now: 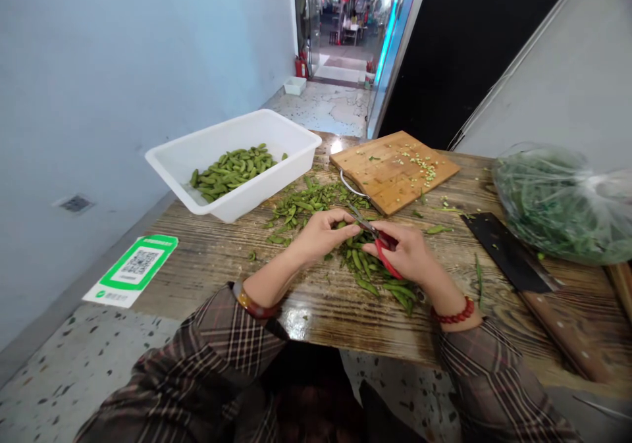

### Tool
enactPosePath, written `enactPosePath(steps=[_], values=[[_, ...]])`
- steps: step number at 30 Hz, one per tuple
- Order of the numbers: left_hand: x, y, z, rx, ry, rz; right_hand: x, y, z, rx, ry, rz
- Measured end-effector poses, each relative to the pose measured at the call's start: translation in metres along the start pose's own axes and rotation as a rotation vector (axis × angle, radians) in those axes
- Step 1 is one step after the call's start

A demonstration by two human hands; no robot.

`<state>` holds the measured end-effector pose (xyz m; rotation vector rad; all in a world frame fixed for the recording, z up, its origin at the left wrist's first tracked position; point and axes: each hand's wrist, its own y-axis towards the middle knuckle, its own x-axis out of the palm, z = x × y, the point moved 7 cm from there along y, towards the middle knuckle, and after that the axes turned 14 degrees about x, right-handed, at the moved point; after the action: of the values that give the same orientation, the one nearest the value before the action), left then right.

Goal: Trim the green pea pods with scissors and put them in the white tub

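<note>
My right hand (405, 249) is wrapped round the red handles of a pair of scissors (386, 257), whose blades point up and left toward my other hand. My left hand (324, 234) is closed in a pinch just beside the blades; what lies between its fingertips is too small to make out, though green pods are close by. Below and between both hands lies a loose pile of edamame pods (364, 265) on the wooden table (222, 259). Another heap of pods and trimmings (301, 206) spreads behind my left hand.
A white plastic tub (257, 196) holding pods stands at the back left. Behind the hands is a cutting board (385, 166) with chopped bits. At right lie a cleaver (513, 252) and a clear bag of greens (548, 199). A green QR card (135, 265) sits at the left edge.
</note>
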<state>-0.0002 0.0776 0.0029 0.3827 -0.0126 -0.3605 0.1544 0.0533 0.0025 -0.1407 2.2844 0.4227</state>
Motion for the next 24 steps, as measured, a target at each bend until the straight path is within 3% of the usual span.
enactPosePath(steps=[5,10,14,24], values=[[-0.005,0.001,-0.003,0.002,0.006,0.044,0.001,0.000,0.001,0.014,0.034,-0.033],[-0.014,-0.005,-0.013,-0.185,-0.214,0.211,-0.005,0.003,0.004,0.121,0.070,0.014],[-0.018,-0.005,-0.013,-0.220,-0.366,0.289,-0.007,0.003,0.000,0.113,0.056,0.024],[-0.011,-0.007,-0.017,-0.257,-0.419,0.273,-0.003,0.002,-0.004,0.011,0.023,0.031]])
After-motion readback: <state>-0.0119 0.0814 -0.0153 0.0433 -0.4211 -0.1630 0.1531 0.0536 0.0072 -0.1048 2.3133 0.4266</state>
